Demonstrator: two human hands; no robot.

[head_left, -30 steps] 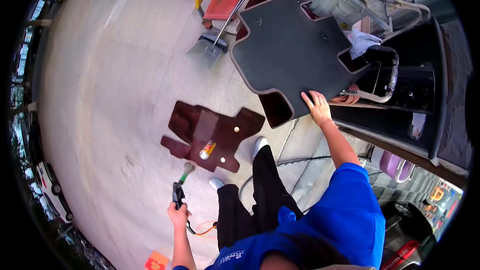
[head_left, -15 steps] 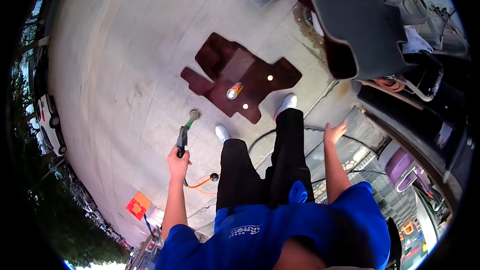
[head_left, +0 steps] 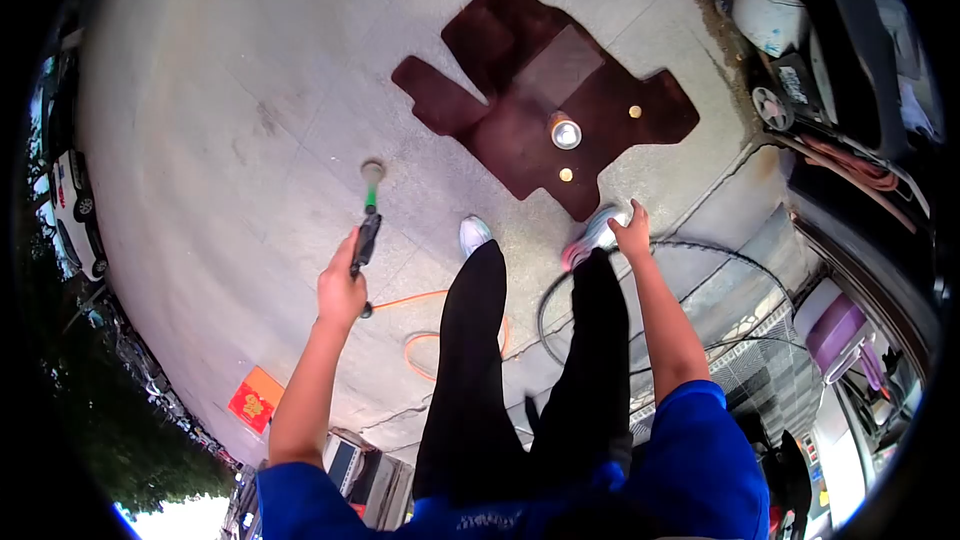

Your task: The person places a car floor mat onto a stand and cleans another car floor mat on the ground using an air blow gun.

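My left hand [head_left: 342,285] is wrapped round the black handle of a brush tool [head_left: 370,202] with a green neck and a round head, held over the concrete floor. My right hand [head_left: 631,232] is empty, thumb and fingers apart, above my right shoe. Ahead of my feet a dark red floor mat [head_left: 480,135] lies flat on the ground. A can [head_left: 565,133] is on the mat, its silver end facing up, with a round pale disc on either side of it.
An orange hose [head_left: 425,338] trails behind the tool, and a black hose [head_left: 735,252] loops round my right foot. A white bucket [head_left: 768,12] and a wheeled cart stand at the upper right. An orange-red sign [head_left: 256,398] is at the lower left; parked cars line the far left.
My right hand has come away from the dark grey mat at the right, and that mat has mostly left the view. The view has shifted, bringing the red mat higher and further right.
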